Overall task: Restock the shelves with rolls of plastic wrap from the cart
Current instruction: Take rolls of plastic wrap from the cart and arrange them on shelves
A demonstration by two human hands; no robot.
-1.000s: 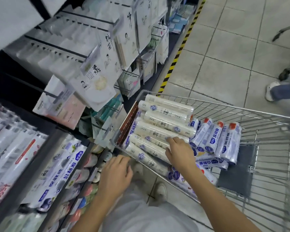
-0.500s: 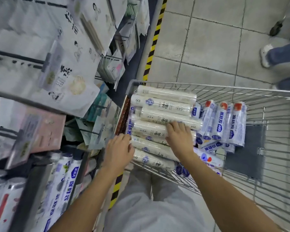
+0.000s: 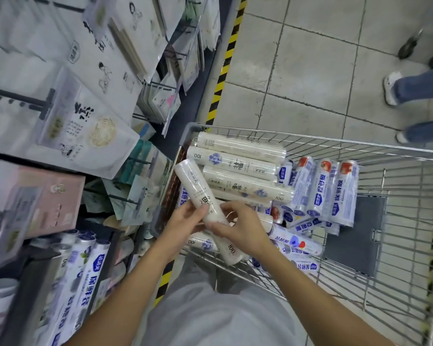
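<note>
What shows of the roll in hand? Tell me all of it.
The roll is a long cream-white cylinder in glossy clear film, printed with dark characters and "100" near its near end. It slants above the cart, far end up-left. The left hand and right hand grip its middle from either side.

One cream roll (image 3: 198,193) is up off the stack (image 3: 240,166) in the cart (image 3: 310,144); a second ago it lay flat with the rest. It's now tilted, far end toward 11 o'clock, near end toward 5. Right hand (image 3: 240,231) went from lying flat on the stack to gripping the roll's lower half. Left hand (image 3: 185,221) came in from the cart's 9 o'clock edge and now grips the roll's middle.
</note>
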